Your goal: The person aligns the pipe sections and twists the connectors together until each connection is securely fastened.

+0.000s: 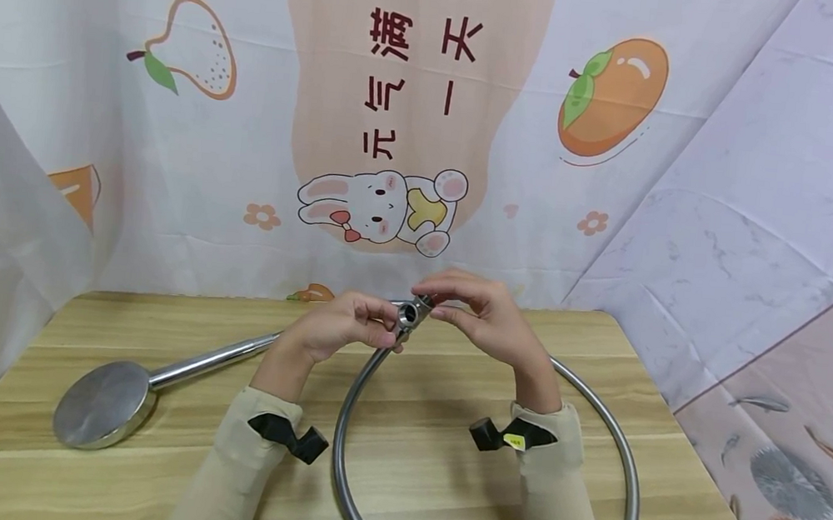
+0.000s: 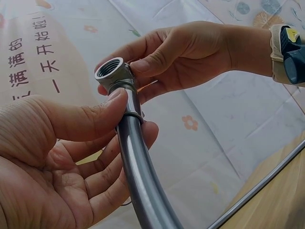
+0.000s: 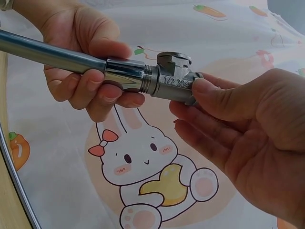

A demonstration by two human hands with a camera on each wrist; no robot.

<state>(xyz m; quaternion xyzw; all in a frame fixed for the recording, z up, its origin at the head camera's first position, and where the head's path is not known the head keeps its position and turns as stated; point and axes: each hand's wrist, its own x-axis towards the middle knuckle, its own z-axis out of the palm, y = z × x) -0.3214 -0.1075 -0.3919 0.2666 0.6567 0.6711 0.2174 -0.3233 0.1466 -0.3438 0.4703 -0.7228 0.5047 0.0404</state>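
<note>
My left hand grips the end of a grey metal shower hose by its shiny connector nut, thumb on one side and fingers curled beneath. Screw threads show between the nut and a small metal pipe fitting stamped "1/2 304". The fitting has a round side opening, threaded inside, as seen in the left wrist view. My right hand pinches the fitting's far end between thumb and fingers. Both hands are raised over the back part of the wooden table.
A round metal shower head lies on the left of the table; its handle runs behind my left wrist. The hose loops widely below and around my right forearm. A printed cloth hangs at the back, with more cloth at both sides.
</note>
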